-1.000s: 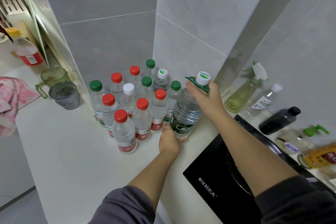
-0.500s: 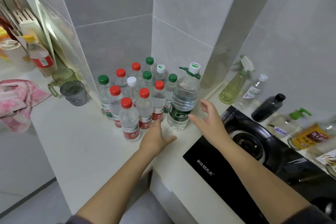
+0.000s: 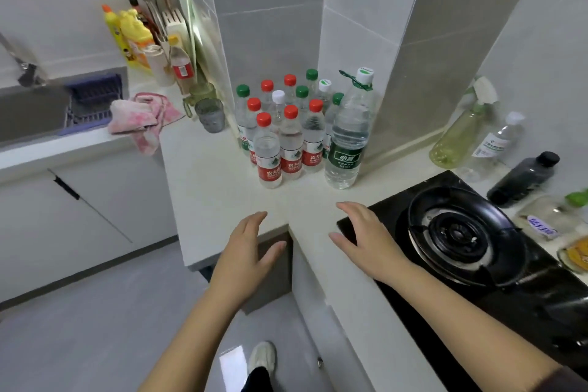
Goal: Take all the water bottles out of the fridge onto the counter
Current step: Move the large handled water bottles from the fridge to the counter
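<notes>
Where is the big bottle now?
In the head view, the big bottle stands on the counter at the right edge of the small bottles, near the stove.

You've got thirteen water bottles (image 3: 291,149) bunched mid-frame: six red-capped bottles (image 3: 269,156), four green-capped bottles (image 3: 242,90), two white-capped bottles (image 3: 278,95), plus one big bottle (image 3: 345,149) with a green label. Just left of them sit two cups (image 3: 209,114) and one pink cloth (image 3: 140,111). Over at the right edge you've got one spray bottle (image 3: 458,137), one clear bottle (image 3: 496,143) and one black bottle (image 3: 521,180).
</notes>
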Demonstrator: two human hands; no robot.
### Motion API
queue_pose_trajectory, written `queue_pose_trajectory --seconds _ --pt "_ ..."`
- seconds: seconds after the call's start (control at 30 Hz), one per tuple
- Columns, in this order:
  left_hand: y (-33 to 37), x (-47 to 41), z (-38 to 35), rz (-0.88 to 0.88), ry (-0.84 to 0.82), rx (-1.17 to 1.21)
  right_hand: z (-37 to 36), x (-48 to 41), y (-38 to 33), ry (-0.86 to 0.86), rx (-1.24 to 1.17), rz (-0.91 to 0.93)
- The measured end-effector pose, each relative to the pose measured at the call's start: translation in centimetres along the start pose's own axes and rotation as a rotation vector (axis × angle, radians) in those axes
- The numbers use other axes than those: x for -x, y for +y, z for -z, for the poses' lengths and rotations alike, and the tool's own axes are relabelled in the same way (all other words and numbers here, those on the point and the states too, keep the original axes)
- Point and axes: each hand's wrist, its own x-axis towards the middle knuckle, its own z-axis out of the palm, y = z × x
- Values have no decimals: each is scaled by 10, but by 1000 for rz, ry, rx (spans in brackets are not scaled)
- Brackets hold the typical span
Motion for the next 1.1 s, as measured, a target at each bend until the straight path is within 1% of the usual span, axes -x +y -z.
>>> queue_pose_trajectory --seconds 0.13,0.27,0.5,0.63,0.73,0.87,1.1 --pt "-1 52 4 100 65 -7 -16 18 -17 -82 27 106" --pt "-11 100 16 180 140 -21 -36 25 -47 -188 44 252" --pt "-42 194 53 425 301 -49 -86 37 -128 -319 73 497" --pt "-61 261 78 546 421 -72 -122 60 -186 -412 62 665" --pt "-73 324 95 622 505 -109 -151 94 -232 -489 108 792" --pt "-91 421 115 740 570 -252 -188 158 -295 -512 230 963" --pt "-105 599 145 985 563 -579 -248 302 -391 -487 385 1175"
